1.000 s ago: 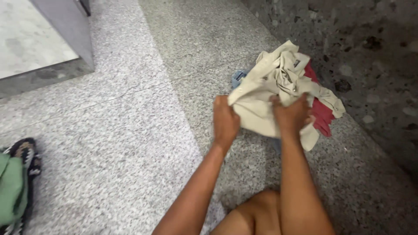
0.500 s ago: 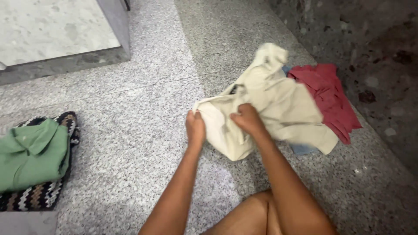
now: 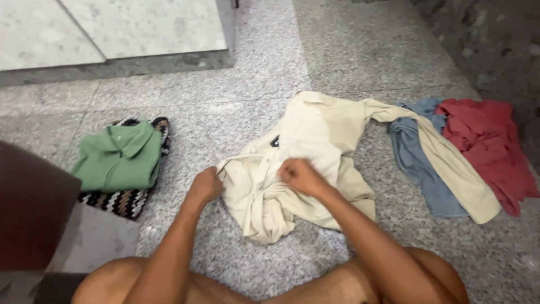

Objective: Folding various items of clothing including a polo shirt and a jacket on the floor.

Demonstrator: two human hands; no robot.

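Observation:
A crumpled cream shirt (image 3: 320, 135) lies on the speckled granite floor in front of me. My left hand (image 3: 206, 184) grips its left edge. My right hand (image 3: 299, 175) is closed on a bunch of its cloth near the middle. One long cream sleeve (image 3: 450, 169) trails to the right over a blue garment (image 3: 416, 163). A red garment (image 3: 486, 146) lies beyond it at the far right.
A folded green polo shirt (image 3: 121, 157) rests on a black-and-white knitted cloth (image 3: 126, 200) at the left. A raised pale stone slab (image 3: 124, 28) runs along the back. A dark object (image 3: 28, 208) fills the lower left corner. My bare legs (image 3: 281, 287) are at the bottom.
Both hands have dragged the cream shirt leftward off the pile, uncovering the blue and red garments. The view has swung left, bringing the green shirt further in.

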